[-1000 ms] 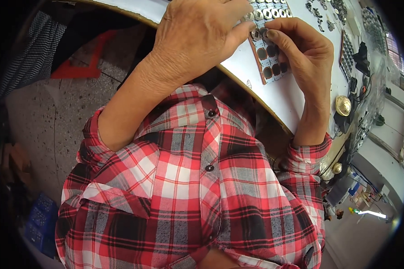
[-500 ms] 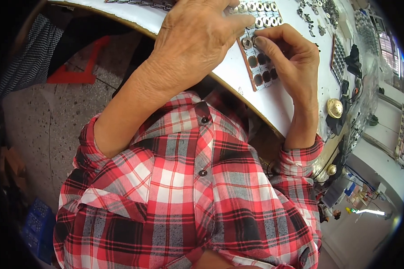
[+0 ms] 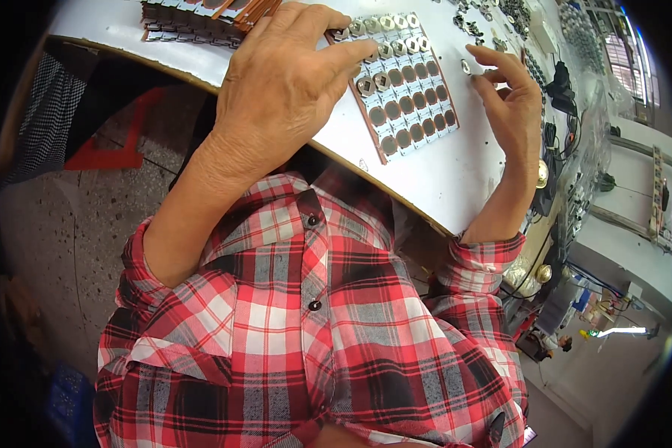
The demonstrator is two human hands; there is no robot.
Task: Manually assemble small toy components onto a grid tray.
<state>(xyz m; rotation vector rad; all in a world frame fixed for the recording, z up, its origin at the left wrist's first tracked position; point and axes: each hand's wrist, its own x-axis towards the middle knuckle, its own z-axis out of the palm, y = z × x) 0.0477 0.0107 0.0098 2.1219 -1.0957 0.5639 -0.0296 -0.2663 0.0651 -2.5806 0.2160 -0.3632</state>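
Note:
A panel of small light-blue circuit boards (image 3: 408, 110) with brown edges lies on the white table. Round silver metal pieces with diamond-like centres (image 3: 399, 46) cover its two far rows. Two more sit at the left of the third row; dark round pads show elsewhere. My left hand (image 3: 284, 89) rests at the panel's upper left, thumb and forefinger apart over the silver pieces. Right of the panel, my right hand (image 3: 508, 93) has a small tilted round silver piece (image 3: 466, 67) between its thumb and forefinger tips. Its contact with the fingertips is hard to make out.
Stacked brown-edged panels (image 3: 194, 22) stand at the far left, beside my left hand. Loose small metal parts (image 3: 467, 26) lie beyond my right hand. Black cables (image 3: 551, 138) and a gold-coloured dome (image 3: 542, 174) are at right. The table edge (image 3: 351, 162) runs before me.
My right hand has moved right, off the panel, uncovering a second silver piece in the third row. The whole view has shifted, so the panel and my left hand appear further left.

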